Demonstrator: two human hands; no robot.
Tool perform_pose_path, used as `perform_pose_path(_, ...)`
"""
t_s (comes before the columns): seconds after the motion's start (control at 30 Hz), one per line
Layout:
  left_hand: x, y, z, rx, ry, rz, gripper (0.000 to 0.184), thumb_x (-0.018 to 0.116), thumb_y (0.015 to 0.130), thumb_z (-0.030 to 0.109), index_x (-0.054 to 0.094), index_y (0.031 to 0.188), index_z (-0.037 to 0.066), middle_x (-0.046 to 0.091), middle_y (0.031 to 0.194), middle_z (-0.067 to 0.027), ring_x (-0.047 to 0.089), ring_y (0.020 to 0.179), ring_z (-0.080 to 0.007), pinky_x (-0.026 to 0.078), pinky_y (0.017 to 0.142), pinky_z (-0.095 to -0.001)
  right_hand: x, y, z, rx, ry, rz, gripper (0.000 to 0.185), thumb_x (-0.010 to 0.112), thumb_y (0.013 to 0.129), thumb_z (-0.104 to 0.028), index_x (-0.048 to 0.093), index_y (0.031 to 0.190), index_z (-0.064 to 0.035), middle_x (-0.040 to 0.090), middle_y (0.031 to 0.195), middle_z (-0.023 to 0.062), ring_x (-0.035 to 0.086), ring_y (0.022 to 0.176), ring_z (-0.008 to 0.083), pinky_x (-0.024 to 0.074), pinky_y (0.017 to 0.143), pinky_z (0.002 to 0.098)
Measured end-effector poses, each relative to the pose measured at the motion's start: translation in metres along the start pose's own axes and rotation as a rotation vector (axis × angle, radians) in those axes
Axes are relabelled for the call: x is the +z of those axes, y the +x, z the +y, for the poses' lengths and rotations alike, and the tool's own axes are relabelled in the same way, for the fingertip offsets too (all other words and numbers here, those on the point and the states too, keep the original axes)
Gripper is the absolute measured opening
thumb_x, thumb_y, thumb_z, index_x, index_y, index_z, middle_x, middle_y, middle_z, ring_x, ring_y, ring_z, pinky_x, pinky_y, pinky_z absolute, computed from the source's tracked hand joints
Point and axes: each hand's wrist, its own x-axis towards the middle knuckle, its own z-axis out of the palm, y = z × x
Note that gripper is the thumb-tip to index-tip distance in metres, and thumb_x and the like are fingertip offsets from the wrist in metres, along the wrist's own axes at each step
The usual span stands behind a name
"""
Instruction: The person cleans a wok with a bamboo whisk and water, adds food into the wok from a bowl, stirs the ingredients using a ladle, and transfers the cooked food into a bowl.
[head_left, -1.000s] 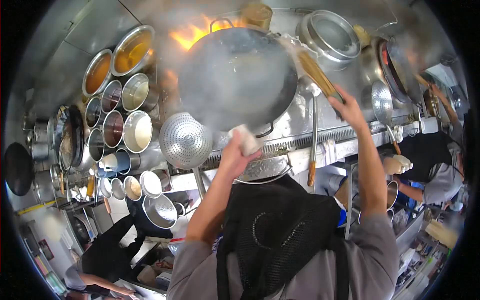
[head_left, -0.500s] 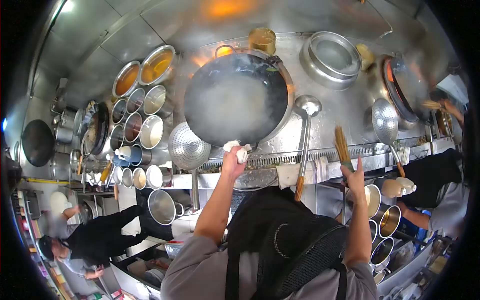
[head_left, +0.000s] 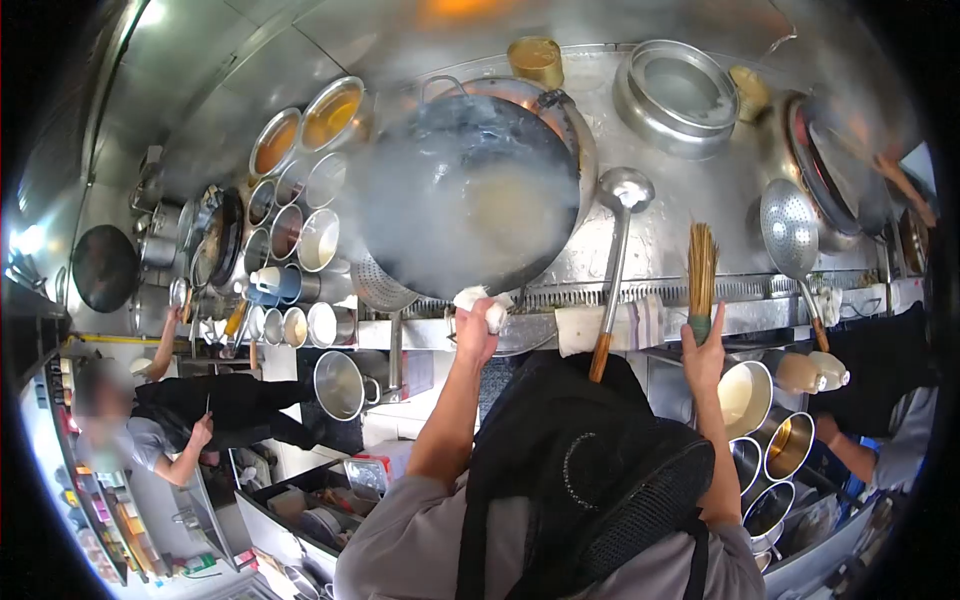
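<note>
My left hand (head_left: 476,336) is closed around a folded white cloth (head_left: 484,300) at the near edge of a large black wok (head_left: 410,215). Any handle under the cloth is hidden. Steam rises from the wok and blurs what is inside. My right hand (head_left: 704,350) grips a bamboo wok brush (head_left: 702,268) by its green-bound end, bristles pointing up, apart from the wok. Between my hands a ladle (head_left: 626,188) rests with its wooden handle over the counter edge. A perforated strainer (head_left: 378,290) lies partly behind the wok's left side.
Several metal pots of liquids and seasonings (head_left: 320,240) stand left of the wok. A water basin (head_left: 680,95) sits at the back right, near another strainer (head_left: 789,228). Pots (head_left: 745,398) are low on my right. One co-worker (head_left: 170,430) stands left, another (head_left: 870,400) right.
The wok has tilted and shifted left over the strainer, with steam drifting left. The brush has turned more upright in my right hand. The left co-worker's arms have moved.
</note>
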Motion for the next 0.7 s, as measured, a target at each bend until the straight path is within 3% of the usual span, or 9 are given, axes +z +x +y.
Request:
perform_pose_path(0.03, 0.004, -0.003, -0.001, 0.03, 0.031, 0.032, 0.027, 0.057, 0.086, -0.002, 0.053, 0.111, 0.006, 0.06, 0.101, -0.0051, 0.062, 0.09, -0.0187, 0.053, 0.076, -0.0336, 0.018, 0.006, 0.033, -0.356, -0.101, 0.184, 0.082, 0.066, 0.087, -0.024, 0.023, 0.153, -0.0053, 0.064, 0.107, 0.0348, 0.062, 0.099, 0.0511, 0.0488, 0.086, 0.0521)
perform_pose_path(0.1, 0.013, -0.008, -0.002, 0.057, 0.061, 0.063, 0.027, 0.057, 0.085, -0.003, 0.053, 0.111, 0.006, 0.059, 0.101, -0.0054, 0.062, 0.089, -0.0189, 0.053, 0.076, -0.0336, 0.031, 0.019, 0.077, -0.187, -0.181, 0.049, 0.081, 0.066, 0.087, -0.024, 0.023, 0.153, -0.0046, 0.064, 0.108, 0.0352, 0.062, 0.099, 0.0513, 0.0489, 0.086, 0.0531)
perform_pose_path(0.17, 0.025, -0.01, -0.002, 0.151, 0.084, 0.138, 0.016, 0.057, 0.085, -0.004, 0.059, 0.097, 0.006, 0.06, 0.088, -0.0039, 0.064, 0.076, -0.0192, 0.054, 0.066, -0.0325, 0.011, 0.015, 0.041, 0.071, -0.193, -0.147, 0.081, 0.066, 0.086, -0.028, 0.026, 0.151, -0.0029, 0.062, 0.11, 0.036, 0.062, 0.099, 0.0513, 0.0488, 0.087, 0.0545)
perform_pose_path(0.3, 0.033, -0.008, -0.005, 0.181, 0.126, 0.201, 0.027, 0.055, 0.083, -0.005, 0.055, 0.108, 0.003, 0.061, 0.095, -0.0067, 0.065, 0.083, -0.0207, 0.056, 0.071, -0.0346, 0.008, 0.015, 0.036, -0.219, -0.209, 0.076, 0.086, 0.067, 0.085, -0.033, 0.022, 0.153, -0.0058, 0.064, 0.103, 0.0355, 0.062, 0.095, 0.0522, 0.0496, 0.085, 0.0544)
perform_pose_path(0.4, 0.045, -0.014, -0.001, 0.202, 0.201, 0.208, 0.031, 0.055, 0.082, -0.005, 0.052, 0.112, 0.003, 0.06, 0.098, -0.0073, 0.064, 0.085, -0.0206, 0.055, 0.073, -0.0344, 0.014, 0.032, 0.057, 0.076, -0.324, -0.173, 0.081, 0.065, 0.088, -0.027, 0.022, 0.153, -0.0069, 0.063, 0.101, 0.0369, 0.062, 0.093, 0.0525, 0.0496, 0.083, 0.0543)
perform_pose_path(0.57, 0.056, -0.018, -0.003, 0.281, 0.285, 0.231, 0.031, 0.055, 0.081, -0.004, 0.051, 0.111, 0.004, 0.059, 0.099, -0.0067, 0.062, 0.086, -0.0187, 0.054, 0.075, -0.033, 0.001, 0.019, 0.034, -0.22, -0.249, 0.107, 0.082, 0.064, 0.087, -0.032, 0.022, 0.152, -0.0057, 0.064, 0.097, 0.0371, 0.062, 0.093, 0.0522, 0.0495, 0.084, 0.055)
perform_pose_path(0.6, 0.06, -0.019, -0.003, 0.302, 0.307, 0.262, 0.031, 0.055, 0.081, -0.004, 0.051, 0.111, 0.004, 0.059, 0.099, -0.0065, 0.061, 0.087, -0.0178, 0.054, 0.075, -0.0323, 0.004, 0.024, 0.042, -0.22, -0.249, 0.109, 0.082, 0.064, 0.087, -0.032, 0.022, 0.152, -0.0057, 0.064, 0.097, 0.0371, 0.062, 0.093, 0.0522, 0.0495, 0.084, 0.055)
perform_pose_path(0.67, 0.06, -0.017, -0.004, 0.327, 0.37, 0.263, 0.031, 0.055, 0.081, -0.004, 0.05, 0.11, 0.003, 0.058, 0.099, -0.007, 0.061, 0.087, -0.017, 0.053, 0.075, -0.0315, 0.008, 0.038, 0.061, 0.065, -0.332, -0.173, 0.077, 0.061, 0.09, -0.027, 0.022, 0.152, -0.0047, 0.061, 0.102, 0.0398, 0.062, 0.097, 0.051, 0.0494, 0.084, 0.0548)
perform_pose_path(0.7, 0.06, -0.016, -0.004, 0.352, 0.435, 0.266, 0.03, 0.055, 0.081, -0.003, 0.049, 0.11, 0.003, 0.058, 0.099, -0.0074, 0.06, 0.087, -0.0162, 0.053, 0.075, -0.0308, 0.004, 0.038, 0.051, -0.006, -0.311, -0.124, 0.074, 0.061, 0.09, -0.024, 0.025, 0.151, -0.0021, 0.06, 0.109, 0.0395, 0.061, 0.104, 0.0501, 0.0498, 0.087, 0.0522)
